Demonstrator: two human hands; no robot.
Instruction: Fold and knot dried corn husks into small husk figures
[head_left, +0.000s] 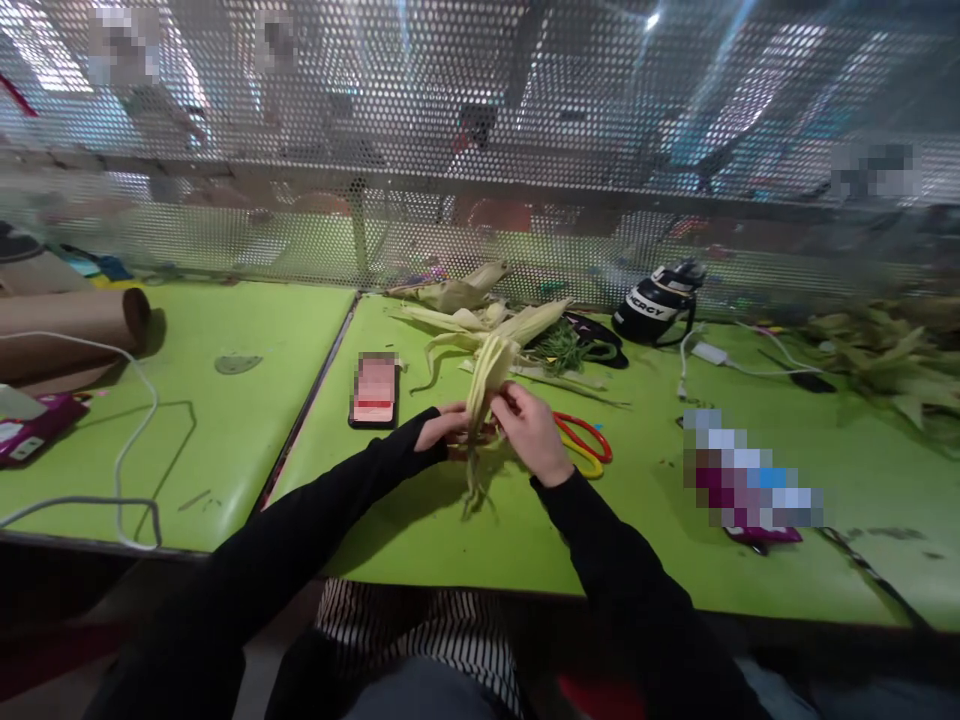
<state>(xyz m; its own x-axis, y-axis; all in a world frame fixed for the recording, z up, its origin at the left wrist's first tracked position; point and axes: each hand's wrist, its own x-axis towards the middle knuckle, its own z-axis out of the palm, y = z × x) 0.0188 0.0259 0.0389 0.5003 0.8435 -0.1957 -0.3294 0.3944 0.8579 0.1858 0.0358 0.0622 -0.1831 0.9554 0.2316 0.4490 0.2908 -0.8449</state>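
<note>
Between my two hands, over the green table, stands a gathered bundle of pale corn husk (489,375), its thin dark ends hanging down. My left hand (444,430) is closed around the lower part from the left; some of its fingers are hidden behind the bundle. With thumb and fingers pinched, my right hand (532,430) grips the husk from the right side. Just past the right hand lie scissors with red and yellow handles (581,440), their blades out of sight. More loose corn husks (457,293) are piled behind the bundle, with green string-like strands (559,345) beside them.
A phone (373,390) lies left of my hands. A black bottle (656,302) stands at the back right, near a white cable (739,355). A purple packet (750,490) is at right, a brown paper roll (75,325) at left. A perforated metal screen (420,130) closes the back.
</note>
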